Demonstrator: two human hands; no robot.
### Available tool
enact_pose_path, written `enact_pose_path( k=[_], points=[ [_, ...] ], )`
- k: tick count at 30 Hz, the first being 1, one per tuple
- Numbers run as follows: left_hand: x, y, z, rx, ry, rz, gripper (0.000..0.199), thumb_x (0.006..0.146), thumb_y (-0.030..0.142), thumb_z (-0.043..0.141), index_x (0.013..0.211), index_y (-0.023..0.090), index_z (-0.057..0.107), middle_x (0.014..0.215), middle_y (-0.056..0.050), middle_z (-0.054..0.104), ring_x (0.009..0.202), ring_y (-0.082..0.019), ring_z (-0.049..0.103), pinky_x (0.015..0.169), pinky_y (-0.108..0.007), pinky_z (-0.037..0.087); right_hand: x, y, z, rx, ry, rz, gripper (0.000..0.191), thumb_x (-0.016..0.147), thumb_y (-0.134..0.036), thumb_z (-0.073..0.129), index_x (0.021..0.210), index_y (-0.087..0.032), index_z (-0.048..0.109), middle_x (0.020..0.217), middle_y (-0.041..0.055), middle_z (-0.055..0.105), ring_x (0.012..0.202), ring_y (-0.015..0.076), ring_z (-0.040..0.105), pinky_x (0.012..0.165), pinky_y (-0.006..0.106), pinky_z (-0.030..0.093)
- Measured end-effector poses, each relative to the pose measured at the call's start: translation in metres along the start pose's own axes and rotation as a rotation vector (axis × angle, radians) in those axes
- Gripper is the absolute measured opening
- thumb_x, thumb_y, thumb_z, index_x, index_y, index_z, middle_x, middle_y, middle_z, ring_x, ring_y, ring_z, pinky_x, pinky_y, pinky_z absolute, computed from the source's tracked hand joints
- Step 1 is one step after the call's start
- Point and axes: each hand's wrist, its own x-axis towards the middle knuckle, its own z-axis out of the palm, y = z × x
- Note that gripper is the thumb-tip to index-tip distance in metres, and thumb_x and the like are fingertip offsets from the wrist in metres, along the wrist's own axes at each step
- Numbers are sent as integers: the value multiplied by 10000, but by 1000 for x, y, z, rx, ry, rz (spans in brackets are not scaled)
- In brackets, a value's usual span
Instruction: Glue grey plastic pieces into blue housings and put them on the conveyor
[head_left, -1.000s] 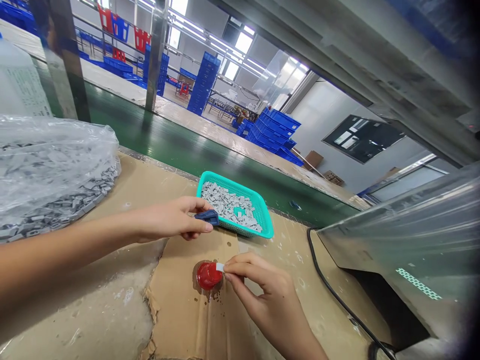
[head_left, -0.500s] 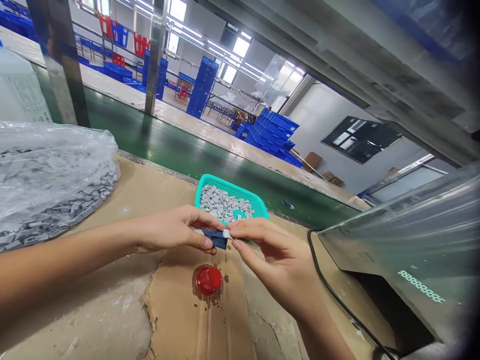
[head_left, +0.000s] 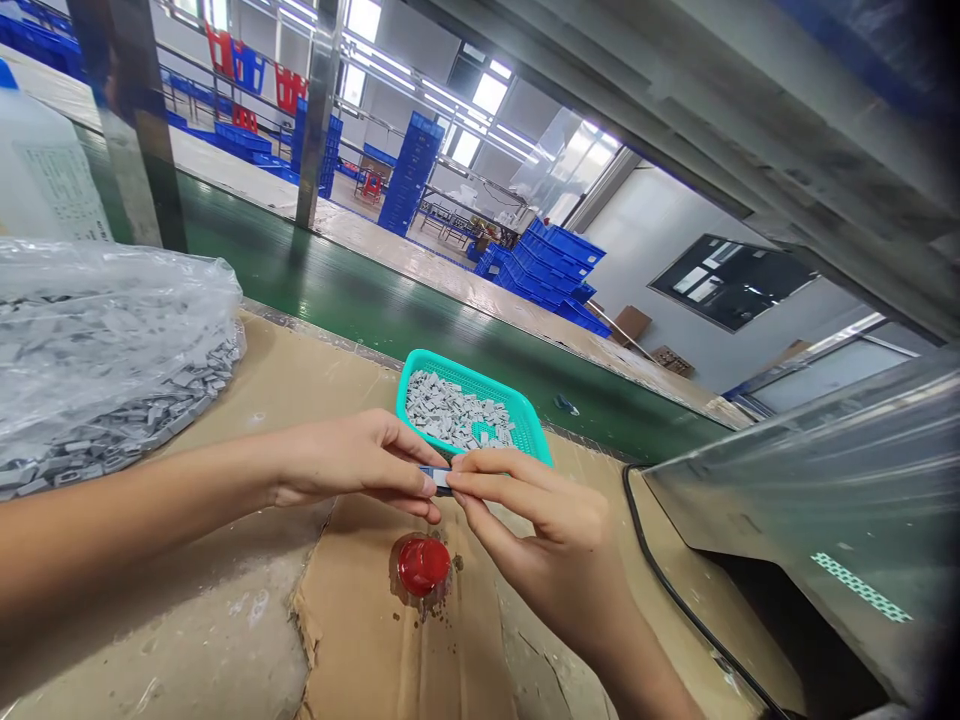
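Between the fingertips of my left hand (head_left: 375,465) is a small dark blue plastic part (head_left: 427,470), mostly covered by the thumb and fingers. A light grey plastic piece (head_left: 441,478) lies against the face of that part. My right hand (head_left: 536,510) is closed, thumb and fingers pinching at the grey piece's right end. Whether the piece is fully seated cannot be made out. Just behind the hands stands a turquoise basket (head_left: 536,430) holding many light grey pieces (head_left: 450,408). Below them, a red cup-like object (head_left: 424,566) sits on wet cardboard (head_left: 405,660).
At left, a clear plastic bag (head_left: 112,300) is full of grey parts, with a white jug (head_left: 52,170) behind it. A green conveyor belt (head_left: 360,300) crosses beyond the bench, a small dark item (head_left: 566,405) on it. A black cable (head_left: 652,560) runs along the right.
The grey piece has come from the right end of the dark blue part onto its face. My right fingers have moved slightly left, and the part has been turned. The view has shifted slightly.
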Motion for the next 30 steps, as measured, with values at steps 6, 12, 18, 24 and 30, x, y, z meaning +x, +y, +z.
enact_pose_path(
  k=[6, 12, 18, 24, 30],
  points=[
    [2, -2, -2, -170, 21, -35, 219, 695, 203, 595, 897, 124, 621, 872, -46, 624, 819, -127, 593, 827, -244, 429, -3, -2, 4, -19, -37, -29, 231, 746, -33, 485, 863, -159, 639, 905, 77, 570, 823, 126, 562, 703, 227, 474],
    [1, 5, -7, -251, 160, 29, 203, 726, 163, 553, 928, 148, 560, 888, -46, 571, 682, -75, 548, 599, -178, 412, 7, 32, -7, 123, 93, 197, 222, 749, -149, 531, 962, -196, 575, 937, 49, 593, 843, 156, 564, 756, 302, 480],
    [7, 5, -21, -154, 307, 195, 143, 739, 179, 532, 877, 169, 568, 802, 1, 498, 577, -30, 417, 533, -156, 346, 14, 109, -13, -130, -179, 547, 212, 737, -186, 495, 899, -154, 628, 915, 73, 649, 809, 176, 603, 700, 282, 488],
    [14, 5, -23, -153, 345, 231, 113, 717, 188, 533, 826, 171, 557, 791, 3, 485, 609, -50, 419, 570, -173, 348, 15, 141, 10, -186, -302, 512, 181, 612, -87, 543, 688, -164, 688, 672, 42, 669, 601, 161, 587, 580, 260, 447],
    [17, 4, -23, -184, 415, 232, 382, 593, 55, 473, 942, 188, 552, 866, -15, 513, 737, -98, 466, 680, -215, 375, 17, 145, 17, -165, -288, 501, 232, 584, -31, 482, 608, -159, 674, 585, 30, 641, 552, 143, 559, 537, 232, 410]
  ],
)
